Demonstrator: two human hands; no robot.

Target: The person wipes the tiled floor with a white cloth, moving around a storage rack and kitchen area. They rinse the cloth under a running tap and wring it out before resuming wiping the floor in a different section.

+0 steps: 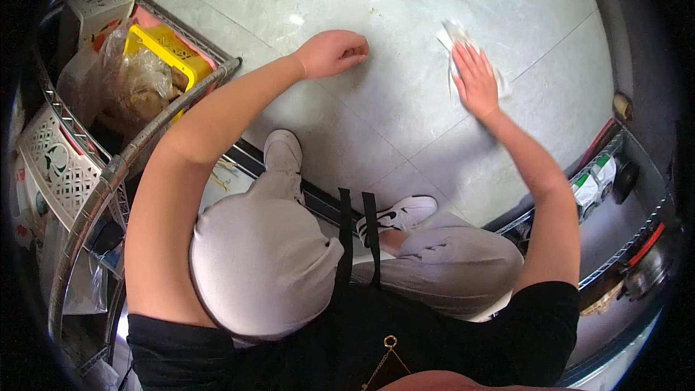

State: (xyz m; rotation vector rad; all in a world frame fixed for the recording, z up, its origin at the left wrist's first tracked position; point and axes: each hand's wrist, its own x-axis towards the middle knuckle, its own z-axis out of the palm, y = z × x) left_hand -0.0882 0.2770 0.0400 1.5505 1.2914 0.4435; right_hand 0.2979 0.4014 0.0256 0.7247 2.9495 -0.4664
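Flat on the grey tiled floor point(418, 114), my right hand point(476, 79) presses down on a crumpled white wipe point(453, 31), possibly tissue or thin cloth. The wipe spreads out past the fingertips and on both sides of the palm; its middle is hidden under the hand. The hand and the wipe are slightly blurred. Off to the left, my left hand point(332, 54) hovers over or rests near the floor with its fingers curled in. Nothing shows in it, and whether it touches the tiles cannot be told.
A metal rack point(142, 125) at left carries a yellow plastic basket point(168, 54), clear bags and a white perforated basket point(59, 165). At right stands a wire shelf point(640, 217) with a lidded pot point(649, 269). A dark door track point(326, 203) runs between my shoes point(404, 213).
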